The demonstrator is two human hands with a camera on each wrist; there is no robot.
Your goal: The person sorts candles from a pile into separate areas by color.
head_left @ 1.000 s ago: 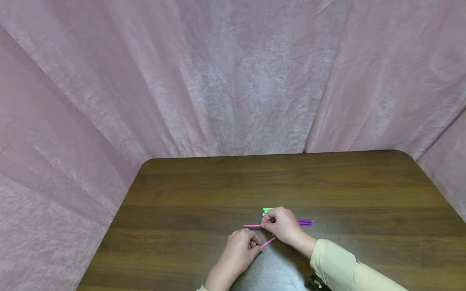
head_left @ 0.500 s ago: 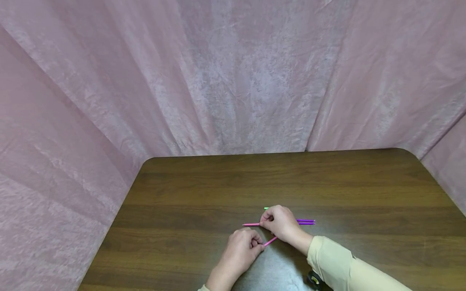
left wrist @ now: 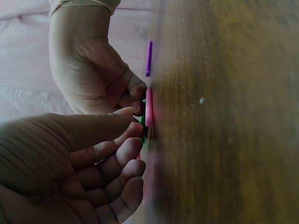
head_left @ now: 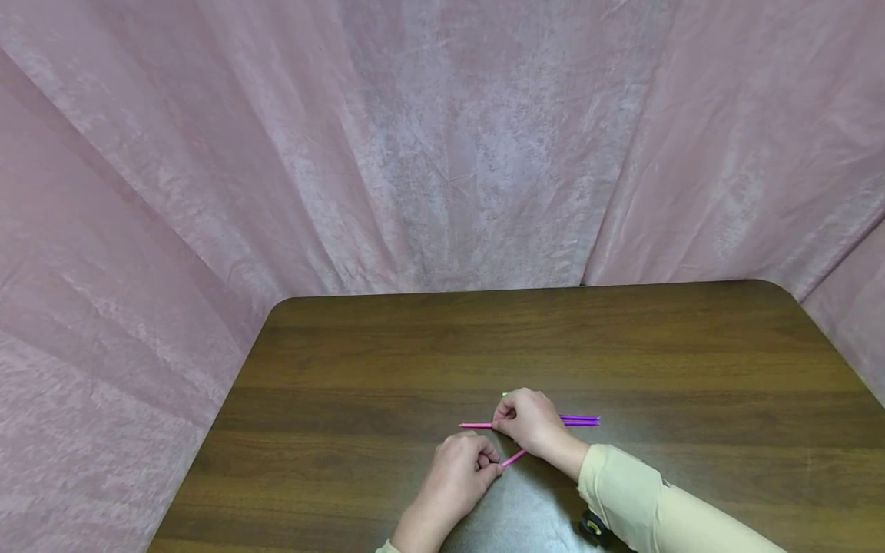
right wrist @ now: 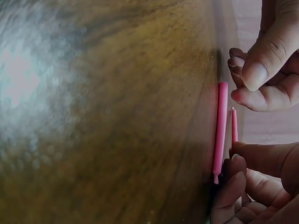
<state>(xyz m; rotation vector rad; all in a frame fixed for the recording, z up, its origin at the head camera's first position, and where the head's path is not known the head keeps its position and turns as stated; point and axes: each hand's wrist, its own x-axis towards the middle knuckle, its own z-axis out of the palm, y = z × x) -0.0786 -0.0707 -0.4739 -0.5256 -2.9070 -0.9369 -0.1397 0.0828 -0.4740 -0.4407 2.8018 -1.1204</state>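
My right hand (head_left: 535,422) pinches a thin pink stick (head_left: 477,425) between thumb and fingers, its tapered end pointing left; in the right wrist view this stick (right wrist: 234,126) juts out from the fingertips. A second pink stick (head_left: 513,458) lies slantwise on the table, partly behind the right hand; a narrow nub shows at one end of this stick (right wrist: 220,130). My left hand (head_left: 456,468) is at its near end, fingers loosely curled. From the left wrist, the left fingertips (left wrist: 135,127) appear beside the stick, not around it. Two purple sticks (head_left: 581,420) lie right of the right hand.
A green stick end (head_left: 505,395) peeks out behind the right hand. The wooden table (head_left: 346,361) has rounded far corners, with a pink curtain (head_left: 442,153) behind and at the sides. A black round item (head_left: 593,527) sits below the right sleeve.
The right hand has shifted slightly up and left, covering more of the green sticks; the pink stick in it moved along slightly. The left hand has hardly moved. The head view shifted a little.
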